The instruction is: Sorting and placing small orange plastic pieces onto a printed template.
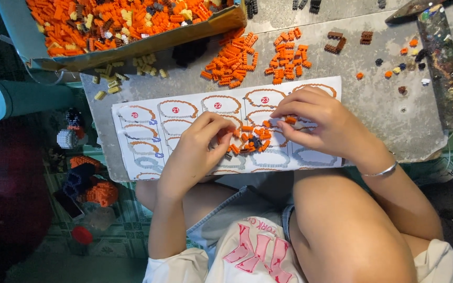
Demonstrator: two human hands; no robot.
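orange brick ring [250, 140]: part-built, dark bits, on instruction sheet [142, 137] | between hands | left hand [199, 149] pinches its edge | right hand [318, 123] grips one orange brick [290, 120]

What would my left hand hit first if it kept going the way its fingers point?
Your left hand points up and right, so its fingertips would likely meet the cluster of orange bricks on the instruction sheet, then probably your right hand just past it.

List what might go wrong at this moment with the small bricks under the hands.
The left hand and right hand crowd the small orange brick ring, so a nudge could break it. The instruction sheet overhangs the board's edge and might slide. Loose orange bricks could scatter.
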